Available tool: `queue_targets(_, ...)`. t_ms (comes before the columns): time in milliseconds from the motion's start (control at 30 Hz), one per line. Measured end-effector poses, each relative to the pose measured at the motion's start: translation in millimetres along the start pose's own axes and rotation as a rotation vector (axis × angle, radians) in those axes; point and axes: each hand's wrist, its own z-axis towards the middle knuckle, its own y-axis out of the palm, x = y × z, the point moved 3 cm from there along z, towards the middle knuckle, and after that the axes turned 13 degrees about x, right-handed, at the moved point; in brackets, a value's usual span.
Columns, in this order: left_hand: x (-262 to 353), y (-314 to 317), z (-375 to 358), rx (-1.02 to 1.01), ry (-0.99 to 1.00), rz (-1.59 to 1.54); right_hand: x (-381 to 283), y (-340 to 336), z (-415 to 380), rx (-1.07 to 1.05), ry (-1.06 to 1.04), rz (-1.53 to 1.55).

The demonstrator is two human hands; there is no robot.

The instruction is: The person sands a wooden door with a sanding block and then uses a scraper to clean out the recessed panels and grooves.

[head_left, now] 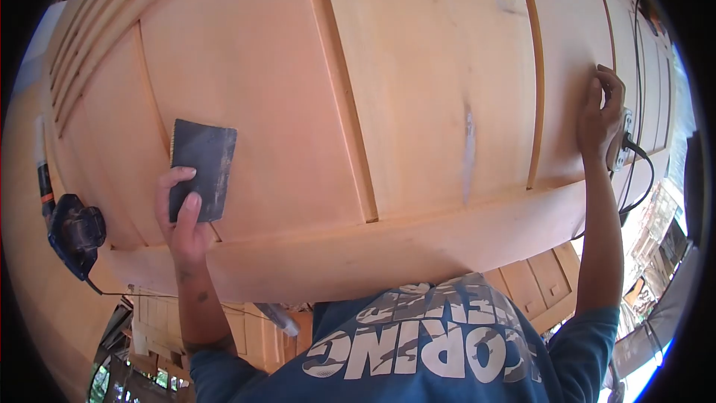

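Observation:
A dark grey sheet of sandpaper is held by my left hand, thumb and index finger on its face. Behind it lies a large pale wooden panel with raised strips. On the right, my right hand is at the panel surface with its fingers curled together; what they hold, if anything, is hidden. Just beside that hand sits a metal power strip or similar device with a black cable plugged in.
A dark power sander with a cord rests at the left edge. Black cables hang over the right side. Beyond the near edge are more wooden panels and a clutter of wood pieces.

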Motion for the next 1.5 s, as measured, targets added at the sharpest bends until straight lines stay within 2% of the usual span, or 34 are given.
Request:
queue_targets(33, 1.8, 0.0, -1.9, 0.023, -0.073, -0.014, 0.9, 0.2, -1.0, -0.010, 0.003, 0.008)
queue_targets(133, 23.8, 13.3, -33.1, -0.102, 0.340, 0.571, 2.1, -1.4, 0.2, -0.005, 0.016, 0.009)
queue_targets(200, 39.6, 41.3, -51.8, -0.383, 0.462, 0.467, 0.3, -0.4, 3.0, 0.016, 0.021, -0.003)
queue_targets(267, 41.7, 75.2, -58.2, -0.637, 0.467, 0.336, 5.7, 1.9, 5.1, 0.051, 0.052, -0.002)
queue_targets(367, 31.4, 83.1, -59.3, -0.969, 0.224, 0.328, 9.4, 2.5, 5.8, 0.076, 0.046, -0.022)
queue_targets(467, 32.6, 75.3, -52.6, -0.950, 0.234, 0.254, 9.9, 3.7, 5.6, 0.088, 0.032, -0.012)
queue_targets(567, 40.5, 46.5, -35.0, -0.959, 0.325, 0.497, 10.0, 3.8, 5.9, 0.101, -0.031, -0.014)
queue_targets(667, 41.4, 30.8, -22.1, -0.957, 0.223, 0.551, 8.3, 2.1, 5.2, 0.093, -0.006, -0.036)
queue_targets(767, 33.6, 68.7, -38.3, -1.035, 0.186, 0.264, 14.4, 5.0, 5.5, 0.109, -0.018, -0.016)
queue_targets(900, 26.7, 83.4, -44.9, -1.067, 0.251, 0.147, 16.7, 3.0, 4.3, 0.076, 0.046, -0.068)
queue_targets(967, 23.6, 87.6, -46.3, -1.095, 0.259, 0.100, 22.6, 3.2, 5.0, 0.083, 0.009, -0.095)
queue_targets(1167, 26.5, 111.1, -51.4, -1.148, 0.203, 0.059, 22.7, 2.0, 3.9, 0.085, 0.005, -0.126)
queue_targets(1267, 22.2, 99.4, -44.8, -1.152, 0.212, 0.134, 26.9, 2.5, 2.2, 0.084, 0.025, -0.114)
queue_targets(1367, 18.3, 56.0, -23.8, -1.129, 0.118, 0.197, 25.5, 3.9, 5.2, 0.096, 0.024, -0.090)
queue_targets(1500, 21.2, 57.4, -28.2, -1.130, 0.103, 0.180, 17.5, 2.4, 2.9, 0.095, 0.014, -0.089)
